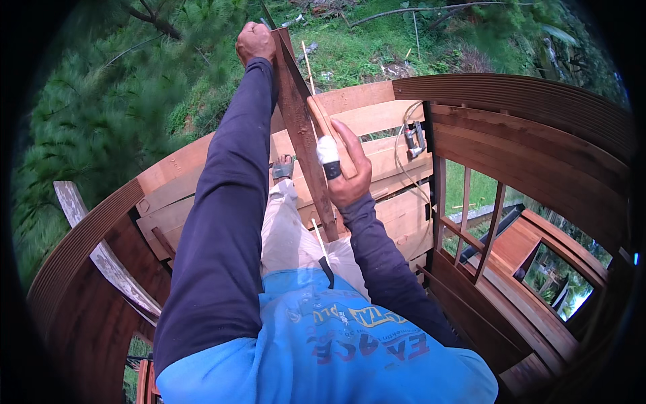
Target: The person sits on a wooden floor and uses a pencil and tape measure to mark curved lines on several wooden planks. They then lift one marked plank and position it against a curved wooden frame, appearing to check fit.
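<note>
My right hand [351, 174] grips the wooden handle of a handsaw [327, 132], which has white and black tape wound on it. The saw's dark blade runs from the handle up toward the top of the view, across a long reddish-brown wooden board [303, 136]. That board stretches from between my legs to beyond the planks' far edge. At its far end my left hand [256, 42] is closed in a fist beside the board and the blade; whether its fingers hold the board's edge is hard to tell.
A pneumatic nailer [414, 140] with a yellowish hose [398, 151] lies at the right on light wooden planks [373, 118]. My sandaled foot [282, 167] stands on the planks. A wooden window frame [467, 227] is on the right, a pale peeling timber [118, 267] on the left. Grass lies beyond and below the edge.
</note>
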{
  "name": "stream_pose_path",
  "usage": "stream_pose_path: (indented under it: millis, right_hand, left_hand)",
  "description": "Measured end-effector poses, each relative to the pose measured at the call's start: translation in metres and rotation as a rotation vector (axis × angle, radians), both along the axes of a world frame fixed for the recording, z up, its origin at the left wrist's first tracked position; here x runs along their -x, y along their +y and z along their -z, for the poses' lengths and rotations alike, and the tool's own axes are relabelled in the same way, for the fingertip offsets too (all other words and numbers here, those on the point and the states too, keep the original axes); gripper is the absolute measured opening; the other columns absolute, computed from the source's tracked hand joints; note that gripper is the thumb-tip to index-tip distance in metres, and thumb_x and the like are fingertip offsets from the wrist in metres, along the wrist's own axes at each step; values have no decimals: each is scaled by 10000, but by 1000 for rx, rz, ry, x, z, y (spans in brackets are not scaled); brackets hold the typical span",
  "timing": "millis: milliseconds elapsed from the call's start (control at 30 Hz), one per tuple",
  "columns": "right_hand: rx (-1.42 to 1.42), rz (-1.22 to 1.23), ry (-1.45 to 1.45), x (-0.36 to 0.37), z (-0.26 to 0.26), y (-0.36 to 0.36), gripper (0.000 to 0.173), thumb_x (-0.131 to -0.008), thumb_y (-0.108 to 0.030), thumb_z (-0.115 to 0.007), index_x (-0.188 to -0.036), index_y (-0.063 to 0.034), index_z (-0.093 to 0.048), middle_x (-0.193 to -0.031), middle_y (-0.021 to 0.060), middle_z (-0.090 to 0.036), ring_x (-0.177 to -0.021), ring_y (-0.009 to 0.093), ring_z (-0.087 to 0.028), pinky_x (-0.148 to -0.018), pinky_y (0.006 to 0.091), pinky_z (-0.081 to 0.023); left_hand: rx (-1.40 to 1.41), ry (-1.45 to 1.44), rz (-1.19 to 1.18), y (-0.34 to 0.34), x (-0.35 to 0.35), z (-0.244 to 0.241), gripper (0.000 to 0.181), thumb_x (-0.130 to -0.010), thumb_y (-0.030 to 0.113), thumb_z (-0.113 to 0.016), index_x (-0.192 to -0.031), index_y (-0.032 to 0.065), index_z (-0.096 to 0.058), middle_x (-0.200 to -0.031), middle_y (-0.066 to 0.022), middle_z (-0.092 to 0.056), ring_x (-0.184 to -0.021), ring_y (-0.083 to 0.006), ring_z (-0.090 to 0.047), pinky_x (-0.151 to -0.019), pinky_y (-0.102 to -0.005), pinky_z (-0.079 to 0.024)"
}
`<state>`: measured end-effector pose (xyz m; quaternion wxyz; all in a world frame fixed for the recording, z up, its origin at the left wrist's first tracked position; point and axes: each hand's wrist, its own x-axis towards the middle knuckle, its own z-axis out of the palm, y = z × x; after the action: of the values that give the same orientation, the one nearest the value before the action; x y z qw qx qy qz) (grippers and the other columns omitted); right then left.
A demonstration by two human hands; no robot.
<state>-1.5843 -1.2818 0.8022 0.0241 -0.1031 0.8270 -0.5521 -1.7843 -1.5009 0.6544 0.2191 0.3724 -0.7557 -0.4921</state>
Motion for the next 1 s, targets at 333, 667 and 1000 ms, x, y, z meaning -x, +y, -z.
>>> stream_pose_path:
  millis: [333, 667, 1000]
  right_hand:
    - [-120, 74, -116, -124, -54, 65, 492, -876, -149, -598, -1325, 39, -526, -1270, 227, -603, -1204, 318, -587, -1042, 424, -434]
    - [36, -32, -18, 9, 9, -6, 628, -755, 1, -622, -1367, 37, -488, -1306, 220, -593, -1228, 283, -575, -1031, 333, -435]
    - [68, 19, 90, 30, 38, -19, 615, -746, -6, -581, -1355, 32, -497, -1264, 217, -618, -1181, 273, -609, -1013, 330, -449]
  left_hand:
    - [40, -1, 64, -6, 0, -4, 303, -812, 263, -467, -828, 11, -634, -825, -224, -652, -774, -382, -621, -762, -430, -493]
    - [51, -38, 83, -3, -7, 14, 294, -794, 268, -482, -820, 27, -648, -815, -227, -650, -752, -379, -623, -756, -442, -499]
    - [109, 20, 28, 2, 9, 14, 295, -788, 265, -475, -830, 37, -659, -811, -223, -661, -755, -403, -620, -752, -453, -500]
